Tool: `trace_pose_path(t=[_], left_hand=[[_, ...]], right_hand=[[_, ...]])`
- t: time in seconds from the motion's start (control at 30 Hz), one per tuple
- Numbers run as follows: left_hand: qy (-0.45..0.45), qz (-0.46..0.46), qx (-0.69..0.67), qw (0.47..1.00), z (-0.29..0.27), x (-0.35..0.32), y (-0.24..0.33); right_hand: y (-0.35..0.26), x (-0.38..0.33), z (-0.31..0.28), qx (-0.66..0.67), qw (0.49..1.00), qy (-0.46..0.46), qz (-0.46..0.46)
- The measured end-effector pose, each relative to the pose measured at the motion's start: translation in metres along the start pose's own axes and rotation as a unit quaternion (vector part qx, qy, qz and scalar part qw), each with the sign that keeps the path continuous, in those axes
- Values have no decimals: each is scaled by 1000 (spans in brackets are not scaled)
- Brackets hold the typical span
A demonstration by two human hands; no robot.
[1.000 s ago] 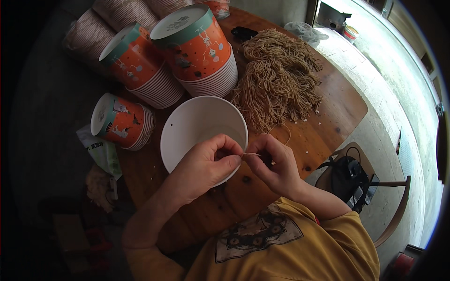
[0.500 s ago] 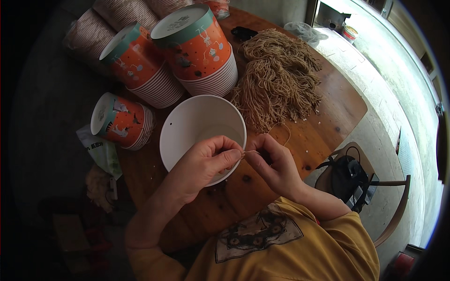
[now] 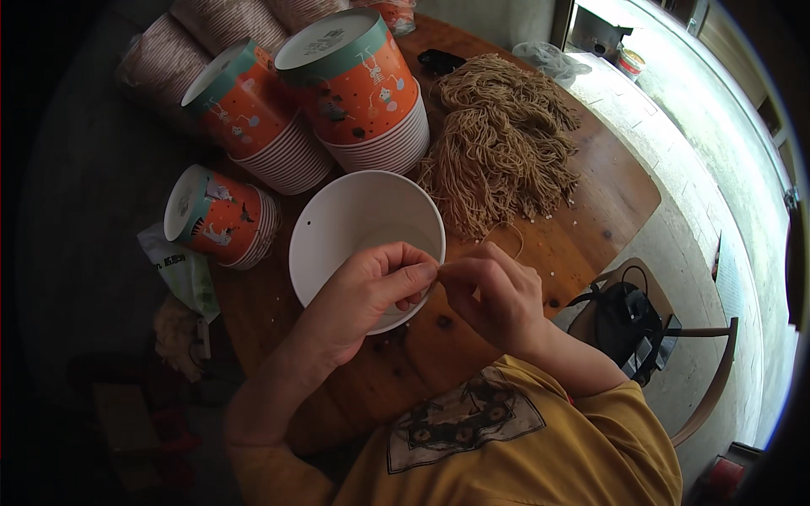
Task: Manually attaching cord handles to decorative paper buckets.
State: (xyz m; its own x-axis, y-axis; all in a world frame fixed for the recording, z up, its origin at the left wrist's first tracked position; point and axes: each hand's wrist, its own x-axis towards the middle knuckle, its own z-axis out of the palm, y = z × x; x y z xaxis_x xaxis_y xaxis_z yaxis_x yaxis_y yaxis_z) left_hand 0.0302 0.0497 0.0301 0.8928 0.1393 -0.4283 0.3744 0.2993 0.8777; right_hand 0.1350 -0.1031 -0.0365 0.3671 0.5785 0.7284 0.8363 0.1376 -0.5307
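The left hand (image 3: 371, 291) and right hand (image 3: 494, 295) meet fingertip to fingertip at the near rim of a white paper bowl (image 3: 363, 232), which stands open side up on the round wooden bench (image 3: 591, 211). Each grip is pressed together, thumb against forefinger, pinching a thin tan string (image 3: 447, 268) that shows only as a short strand between the two; how it sits against the rim cannot be told. The left hand lies over the bowl's near edge, wrist bent, forearm entering from below left; the right hand is curled with knuckles up, its forearm leaving a yellow sleeve (image 3: 607, 405). The bowl is plain white inside, with a small hole in the wall on its left side. Left of the grip a short stack of orange bowls (image 3: 221, 215) lies on its side, teal band and pale base outward, printed with small white figures; beside it a pale green and white packet (image 3: 181, 270) hangs off the bench edge. Beyond the grip stand two taller upturned stacks of the same orange bowls, one to the left (image 3: 249, 110) and one just behind the white bowl (image 3: 359, 80). To the right of these a heap of tan string lengths (image 3: 506, 143) is spread across the bench. Farther back left lie pale striped cup stacks (image 3: 194, 42).
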Motion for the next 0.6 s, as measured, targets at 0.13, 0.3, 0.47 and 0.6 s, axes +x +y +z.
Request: trace_pose_path(t=[0.13,0.3,0.47,0.6], left_hand=[[0,-2,-8,1000,1,1,0],[-11,-3,-4,1000,0,2,-2],[14,22,85,996,6,-3,-2],[34,92,158,982,11,-3,-9]], right_hand=[[0,2,-4,-36,999,-10,-32],[-1,-1,0,220,962,-26,160],[-2,-3,1,309,917,-17,252],[0,-4,3,382,875,-24,298]])
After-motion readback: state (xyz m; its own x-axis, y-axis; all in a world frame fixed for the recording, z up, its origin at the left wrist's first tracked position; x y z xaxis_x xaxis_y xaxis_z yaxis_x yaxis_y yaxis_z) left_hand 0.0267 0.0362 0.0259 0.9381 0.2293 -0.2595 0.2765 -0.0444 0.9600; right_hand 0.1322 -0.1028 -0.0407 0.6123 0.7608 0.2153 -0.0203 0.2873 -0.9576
